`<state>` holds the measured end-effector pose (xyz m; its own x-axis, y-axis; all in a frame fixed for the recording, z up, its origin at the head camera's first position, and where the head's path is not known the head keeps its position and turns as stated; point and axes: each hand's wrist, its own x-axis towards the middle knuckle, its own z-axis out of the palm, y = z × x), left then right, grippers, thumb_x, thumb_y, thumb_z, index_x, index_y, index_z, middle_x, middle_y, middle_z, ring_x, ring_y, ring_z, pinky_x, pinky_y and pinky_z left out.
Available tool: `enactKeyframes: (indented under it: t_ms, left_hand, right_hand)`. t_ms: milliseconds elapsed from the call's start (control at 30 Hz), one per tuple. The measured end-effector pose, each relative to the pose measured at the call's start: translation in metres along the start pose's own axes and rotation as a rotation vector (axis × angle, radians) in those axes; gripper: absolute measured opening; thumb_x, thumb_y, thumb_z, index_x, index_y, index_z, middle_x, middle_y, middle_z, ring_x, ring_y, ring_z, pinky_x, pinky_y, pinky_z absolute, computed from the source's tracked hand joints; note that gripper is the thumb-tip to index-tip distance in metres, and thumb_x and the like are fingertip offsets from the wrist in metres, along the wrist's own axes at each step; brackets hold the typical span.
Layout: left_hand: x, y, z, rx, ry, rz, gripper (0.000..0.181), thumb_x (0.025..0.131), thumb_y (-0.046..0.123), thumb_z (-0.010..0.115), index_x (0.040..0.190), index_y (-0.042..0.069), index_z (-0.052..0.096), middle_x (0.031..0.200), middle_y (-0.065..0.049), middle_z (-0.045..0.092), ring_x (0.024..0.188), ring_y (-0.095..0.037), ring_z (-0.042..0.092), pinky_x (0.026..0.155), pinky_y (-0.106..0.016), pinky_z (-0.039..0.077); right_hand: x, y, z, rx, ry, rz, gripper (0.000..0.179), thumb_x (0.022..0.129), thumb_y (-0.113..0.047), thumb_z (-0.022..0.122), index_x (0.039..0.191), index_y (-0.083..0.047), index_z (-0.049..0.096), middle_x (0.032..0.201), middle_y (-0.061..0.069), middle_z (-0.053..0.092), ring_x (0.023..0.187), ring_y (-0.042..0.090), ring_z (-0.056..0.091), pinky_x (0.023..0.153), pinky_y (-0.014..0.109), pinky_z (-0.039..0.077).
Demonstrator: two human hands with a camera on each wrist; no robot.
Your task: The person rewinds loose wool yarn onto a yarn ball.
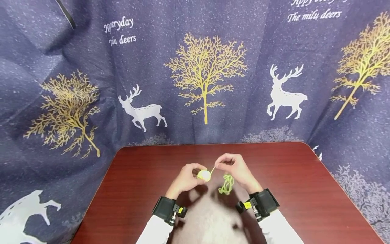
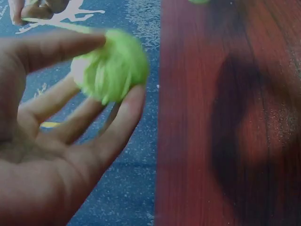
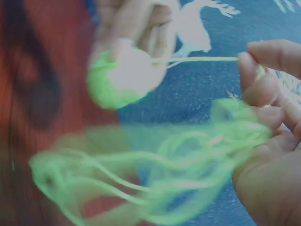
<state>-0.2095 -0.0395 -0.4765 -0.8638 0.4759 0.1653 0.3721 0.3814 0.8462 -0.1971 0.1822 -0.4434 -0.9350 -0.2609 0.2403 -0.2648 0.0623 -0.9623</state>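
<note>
My left hand (image 1: 188, 178) holds a small ball of yellow-green yarn (image 2: 113, 66) between thumb and fingertips, above the table. A single taut strand (image 3: 202, 59) runs from the ball to my right hand (image 1: 236, 169), whose thumb and forefinger pinch it. Under the right palm hangs a loose, looped bundle of the same yarn (image 1: 226, 184); in the right wrist view its loops (image 3: 188, 183) are blurred and trail from the curled lower fingers. Both hands face each other with the ball slightly nearer the left side.
Beneath the hands lies a reddish-brown table (image 1: 146, 166) with rounded far corners. A dark blue curtain (image 1: 189, 132) with white deer and golden trees hangs right behind it. Shadows of both hands fall on the tabletop.
</note>
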Motion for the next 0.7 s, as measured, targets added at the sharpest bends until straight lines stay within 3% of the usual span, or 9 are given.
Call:
enactKeyframes:
  t_ms: [167, 333, 433, 533, 633, 700]
  left_hand:
    - [-0.007, 0.010, -0.003, -0.158, -0.166, 0.066, 0.039, 0.070, 0.010, 0.075, 0.108, 0.010, 0.062, 0.099, -0.007, 0.063, 0.091, -0.026, 0.061, 0.080, -0.034, 0.050]
    - [-0.011, 0.026, -0.006, -0.420, -0.221, 0.168, 0.043, 0.073, 0.008, 0.074, 0.113, 0.004, 0.059, 0.105, -0.014, 0.062, 0.098, -0.029, 0.060, 0.085, -0.042, 0.048]
    - [-0.010, 0.034, -0.008, -0.532, -0.170, 0.238, 0.043, 0.075, 0.005, 0.071, 0.115, 0.002, 0.057, 0.107, -0.017, 0.061, 0.100, -0.031, 0.059, 0.085, -0.045, 0.047]
    - [-0.007, 0.038, -0.009, -0.616, -0.063, 0.291, 0.044, 0.075, 0.002, 0.069, 0.117, -0.002, 0.055, 0.110, -0.021, 0.060, 0.102, -0.032, 0.058, 0.085, -0.048, 0.046]
    - [-0.003, 0.038, -0.009, -0.688, 0.089, 0.275, 0.047, 0.074, 0.001, 0.069, 0.117, -0.006, 0.053, 0.113, -0.023, 0.057, 0.104, -0.031, 0.057, 0.086, -0.047, 0.046]
    - [0.001, 0.037, -0.008, -0.687, 0.219, 0.232, 0.048, 0.073, 0.003, 0.070, 0.117, -0.006, 0.053, 0.113, -0.022, 0.058, 0.103, -0.030, 0.057, 0.086, -0.045, 0.046]
  right_hand:
    - [0.005, 0.004, -0.005, 0.274, 0.113, 0.086, 0.028, 0.078, -0.019, 0.070, 0.094, 0.003, 0.062, 0.080, 0.008, 0.063, 0.053, 0.011, 0.039, 0.044, 0.021, 0.028]
    - [0.008, 0.017, -0.004, 0.384, 0.147, 0.105, 0.024, 0.080, -0.013, 0.067, 0.096, 0.004, 0.062, 0.075, 0.002, 0.063, 0.049, 0.009, 0.035, 0.045, 0.020, 0.026]
    - [0.009, 0.026, 0.002, 0.363, 0.139, 0.141, 0.028, 0.079, -0.015, 0.069, 0.098, 0.004, 0.062, 0.076, 0.002, 0.064, 0.051, 0.007, 0.039, 0.046, 0.019, 0.029]
    - [0.007, 0.031, 0.010, 0.308, 0.125, 0.184, 0.033, 0.077, -0.017, 0.071, 0.099, 0.004, 0.062, 0.077, 0.003, 0.064, 0.051, 0.007, 0.041, 0.046, 0.019, 0.032]
    - [0.004, 0.032, 0.019, 0.222, 0.111, 0.211, 0.032, 0.075, -0.020, 0.073, 0.097, 0.000, 0.064, 0.079, 0.006, 0.064, 0.051, 0.008, 0.042, 0.046, 0.020, 0.035]
    - [0.001, 0.028, 0.025, 0.143, 0.098, 0.193, 0.027, 0.075, -0.020, 0.073, 0.094, -0.003, 0.066, 0.081, 0.009, 0.064, 0.052, 0.010, 0.044, 0.046, 0.022, 0.038]
